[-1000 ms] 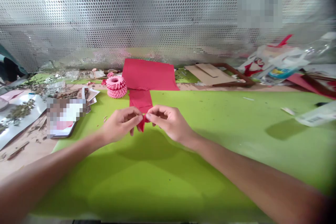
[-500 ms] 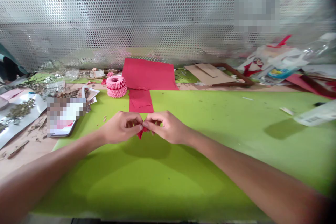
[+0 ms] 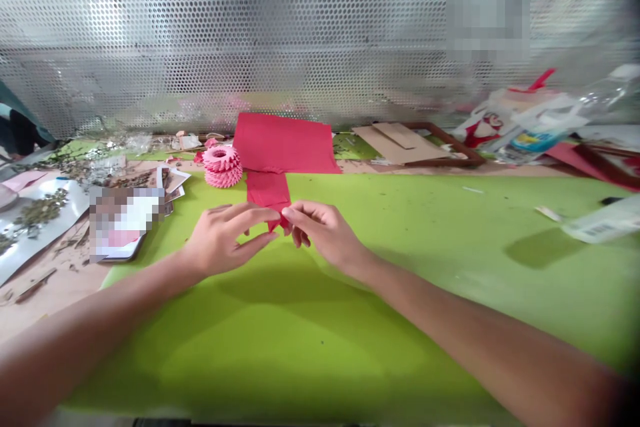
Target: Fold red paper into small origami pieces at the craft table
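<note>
A small piece of folded red paper (image 3: 279, 221) is pinched between the thumb and fingers of my right hand (image 3: 325, 233), above the green work surface. My left hand (image 3: 227, 237) is on the other side of it, thumb and index finger spread apart, their tips close to the paper; whether they touch it I cannot tell. Just beyond my hands lie small red paper pieces (image 3: 267, 188), partly hidden. Behind them is a large red sheet (image 3: 285, 143). A pink ring of interlocked folded paper (image 3: 223, 167) stands to the left.
At the left lie a phone (image 3: 120, 250), photos and dried plant bits. Brown cardboard (image 3: 400, 145) and a wooden frame are at the back right, near a plastic bag (image 3: 535, 127). A translucent bottle (image 3: 603, 220) lies at the right. A perforated metal panel (image 3: 300, 33) closes off the back.
My left thumb and index finger have parted from their pinch. Both hands have moved slightly away from me, and the folded red paper has gone with my right hand.
</note>
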A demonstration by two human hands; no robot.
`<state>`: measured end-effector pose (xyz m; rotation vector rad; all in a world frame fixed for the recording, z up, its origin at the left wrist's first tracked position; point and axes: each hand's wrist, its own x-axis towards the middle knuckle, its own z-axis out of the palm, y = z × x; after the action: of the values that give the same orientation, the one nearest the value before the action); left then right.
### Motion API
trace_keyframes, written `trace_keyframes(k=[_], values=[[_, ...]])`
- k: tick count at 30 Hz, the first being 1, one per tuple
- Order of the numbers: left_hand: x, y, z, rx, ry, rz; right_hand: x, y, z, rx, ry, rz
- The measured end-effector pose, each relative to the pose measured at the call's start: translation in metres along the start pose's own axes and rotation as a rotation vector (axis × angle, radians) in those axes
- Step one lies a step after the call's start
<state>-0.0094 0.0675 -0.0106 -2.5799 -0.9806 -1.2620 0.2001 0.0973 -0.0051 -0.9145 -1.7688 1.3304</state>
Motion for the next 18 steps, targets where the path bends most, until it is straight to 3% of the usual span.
trace_keyframes(k=[10, 12, 16, 18], values=[[-0.005, 0.011, 0.005, -0.198, -0.032, -0.382, -0.003, -0.006, 0.000, 0.041, -0.026, 0.019], [-0.005, 0.009, 0.005, -0.218, -0.031, -0.370, -0.002, -0.005, -0.002, 0.053, -0.062, 0.042], [0.000, 0.005, 0.001, -0.255, -0.116, -0.206, -0.001, -0.003, -0.004, 0.039, -0.142, 0.046], [0.003, 0.006, -0.002, -0.299, -0.153, -0.207, -0.001, -0.003, -0.005, 0.032, -0.152, 0.048]])
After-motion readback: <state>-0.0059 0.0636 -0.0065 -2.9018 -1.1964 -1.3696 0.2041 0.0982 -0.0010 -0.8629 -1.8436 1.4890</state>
